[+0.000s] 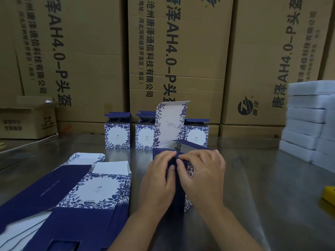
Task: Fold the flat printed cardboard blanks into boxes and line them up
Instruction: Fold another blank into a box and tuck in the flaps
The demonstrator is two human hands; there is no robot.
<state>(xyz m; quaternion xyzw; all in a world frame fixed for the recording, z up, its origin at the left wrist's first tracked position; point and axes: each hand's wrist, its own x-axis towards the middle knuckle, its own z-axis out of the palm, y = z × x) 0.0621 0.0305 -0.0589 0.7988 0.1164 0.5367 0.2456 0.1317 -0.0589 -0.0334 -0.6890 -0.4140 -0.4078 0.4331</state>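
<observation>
A half-formed blue-and-white floral box (178, 194) stands on the steel table in front of me, its tall lid flap (170, 124) raised. My left hand (157, 180) and my right hand (203, 174) both press on its dark blue top flaps, fingertips meeting at the middle. A stack of flat printed blanks (81, 192) lies at the near left. Three folded boxes stand in a row behind: one at the left (117, 135), one in the middle (145, 136), one at the right (196, 135), partly hidden by the raised flap.
Large brown shipping cartons (174, 51) wall off the back of the steel table (253, 178). A small open carton (27, 120) sits at the far left. Stacked white foam trays (308, 120) stand at the right. A yellow object (329, 194) lies at the right edge.
</observation>
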